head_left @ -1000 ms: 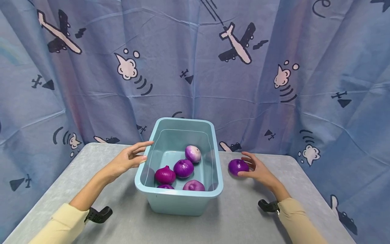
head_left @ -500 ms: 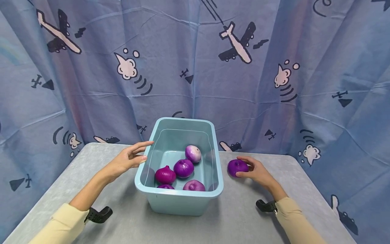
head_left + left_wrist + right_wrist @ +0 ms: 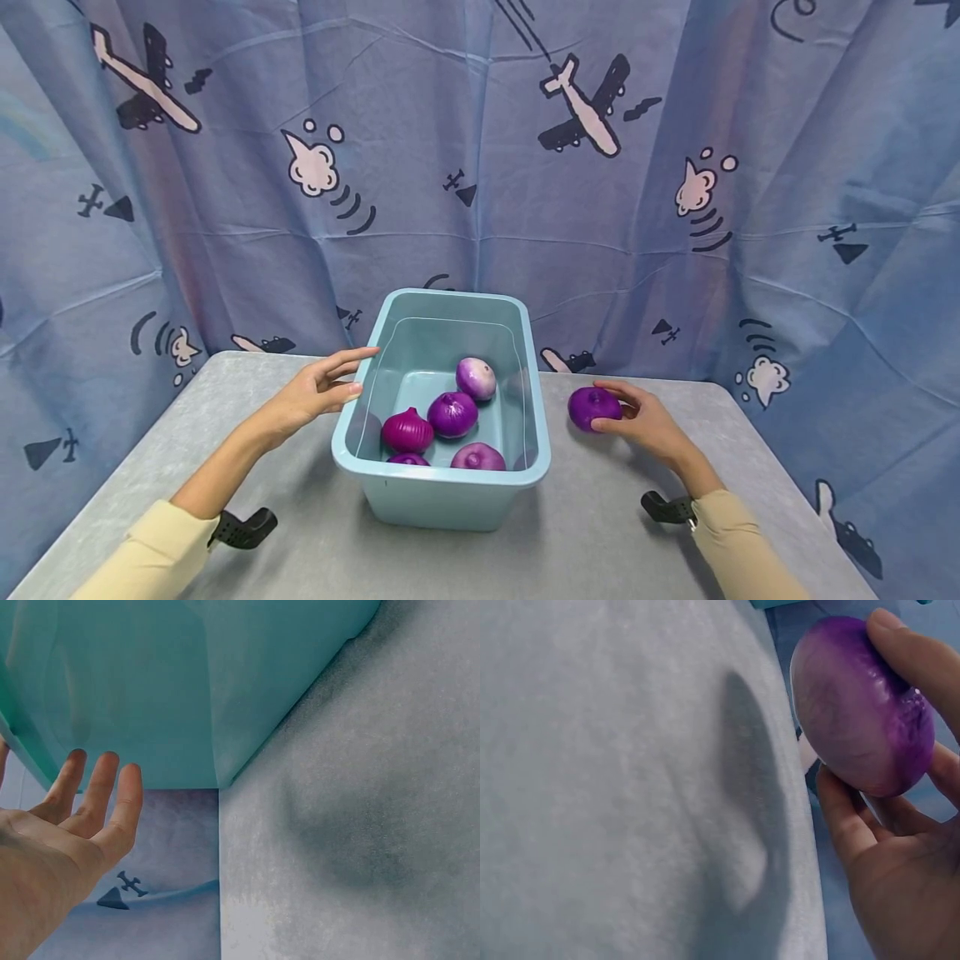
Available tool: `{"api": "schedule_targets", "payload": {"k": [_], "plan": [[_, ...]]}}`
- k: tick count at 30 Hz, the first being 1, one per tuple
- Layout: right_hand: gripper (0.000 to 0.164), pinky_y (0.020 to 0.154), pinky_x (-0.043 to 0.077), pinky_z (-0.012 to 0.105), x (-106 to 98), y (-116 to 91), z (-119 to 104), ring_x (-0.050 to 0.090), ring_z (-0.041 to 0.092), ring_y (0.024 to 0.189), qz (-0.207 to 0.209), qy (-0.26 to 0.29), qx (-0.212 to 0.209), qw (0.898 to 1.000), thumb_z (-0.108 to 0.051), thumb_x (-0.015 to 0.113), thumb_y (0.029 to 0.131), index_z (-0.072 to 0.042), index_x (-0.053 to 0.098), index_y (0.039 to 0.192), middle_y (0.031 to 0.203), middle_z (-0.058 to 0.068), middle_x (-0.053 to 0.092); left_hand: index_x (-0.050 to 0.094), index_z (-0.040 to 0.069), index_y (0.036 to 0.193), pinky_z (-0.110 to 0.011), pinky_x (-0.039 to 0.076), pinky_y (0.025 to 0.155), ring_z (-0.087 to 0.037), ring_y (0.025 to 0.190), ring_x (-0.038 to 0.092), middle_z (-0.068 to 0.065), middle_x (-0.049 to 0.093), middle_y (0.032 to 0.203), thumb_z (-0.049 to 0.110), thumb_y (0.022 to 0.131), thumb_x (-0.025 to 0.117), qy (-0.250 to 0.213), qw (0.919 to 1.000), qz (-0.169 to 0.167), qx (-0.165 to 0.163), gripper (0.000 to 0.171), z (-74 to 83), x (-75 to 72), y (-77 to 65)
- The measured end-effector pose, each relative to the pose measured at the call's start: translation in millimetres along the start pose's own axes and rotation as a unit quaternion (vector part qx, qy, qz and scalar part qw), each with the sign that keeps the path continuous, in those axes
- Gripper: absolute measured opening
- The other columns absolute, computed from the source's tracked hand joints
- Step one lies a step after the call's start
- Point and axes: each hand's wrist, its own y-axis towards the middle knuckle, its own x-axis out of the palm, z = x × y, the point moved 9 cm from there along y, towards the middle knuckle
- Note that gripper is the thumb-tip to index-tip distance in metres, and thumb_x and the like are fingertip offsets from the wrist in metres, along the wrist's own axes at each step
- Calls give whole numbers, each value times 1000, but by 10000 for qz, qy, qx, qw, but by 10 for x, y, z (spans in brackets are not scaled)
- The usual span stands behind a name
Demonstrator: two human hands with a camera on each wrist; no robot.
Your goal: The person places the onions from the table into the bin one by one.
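My right hand [image 3: 648,421] grips a purple onion [image 3: 592,407] to the right of the bin. In the right wrist view the thumb lies on one side of that onion [image 3: 862,712] and the fingers on the other, and a separate shadow falls on the table. On the left, my left hand [image 3: 311,392] has its fingers extended at the left rim of a light blue plastic bin [image 3: 442,500]. The left wrist view shows these fingers [image 3: 97,795] beside the bin's outer wall, loosely bent and holding nothing.
Several onions lie inside the bin, among them a pale-topped one [image 3: 476,379], a purple one [image 3: 452,414] and a magenta one [image 3: 407,432]. The bin stands on a grey table [image 3: 585,533]. Behind hangs a blue curtain [image 3: 420,150] with airplane prints.
My right hand has closed round the onion at the right and shifted it slightly left, then back to the right and up. The left hand and the bin have stayed in place.
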Motion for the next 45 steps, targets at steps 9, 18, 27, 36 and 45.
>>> {"api": "schedule_targets", "payload": {"k": [9, 18, 27, 36, 45], "plan": [[63, 90, 50, 23, -97, -74, -163, 59, 35, 117, 53, -67, -56, 9999, -7, 81, 88, 2, 52, 144, 139, 27, 53, 43, 16, 155, -48, 52, 92, -36, 124, 56, -22, 43, 151, 21, 102, 64, 52, 10000, 46, -35, 57, -4, -4, -4], [63, 89, 51, 25, -195, -143, -253, 56, 38, 120, 92, -62, 50, 9999, -10, 78, 91, 1, 49, 146, 141, 27, 50, 43, 16, 155, -48, 53, 92, -35, 123, 56, -22, 42, 151, 20, 102, 64, 29, 10000, 27, -27, 57, -2, 2, -6], [63, 89, 52, 25, -219, -185, -305, 60, 15, 114, 40, -49, 28, 10000, -11, 77, 92, 2, 48, 147, 143, 25, 49, 43, 17, 155, -48, 52, 93, -36, 125, 56, -22, 42, 151, 20, 103, 63, 42, 10000, 25, -19, 57, -5, 1, -7], [59, 88, 53, 28, -231, -215, -464, 61, 20, 114, -43, -69, -45, 10000, -10, 75, 94, -1, 50, 147, 140, 25, 50, 43, 18, 156, -49, 52, 94, -36, 124, 56, -22, 41, 152, 22, 102, 63, 71, 9999, 45, -72, 57, -4, 1, -4], [61, 87, 54, 31, -170, -200, -677, 55, 40, 119, -184, -235, -168, 9994, -11, 75, 94, -3, 49, 148, 142, 22, 50, 43, 18, 156, -48, 52, 94, -35, 123, 57, -21, 42, 151, 21, 102, 64, 3, 10000, 33, -67, 58, 6, 4, -6]]}}
